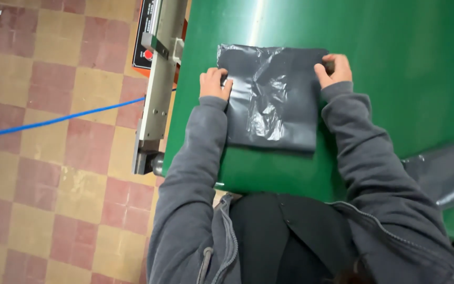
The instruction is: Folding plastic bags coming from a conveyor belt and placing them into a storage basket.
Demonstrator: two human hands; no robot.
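Note:
A folded stack of dark grey plastic bags (271, 100) lies flat on the green table (395, 63) in front of me. My left hand (214, 83) rests on the stack's left edge, fingers curled over it. At the upper right corner of the stack, my right hand (334, 69) pinches the plastic. Both arms are in grey hoodie sleeves.
A metal sealing machine (156, 79) with a red button stands along the table's left edge. A blue cable (53, 121) runs across the checkered tile floor. More dark plastic (440, 176) lies at the table's right side.

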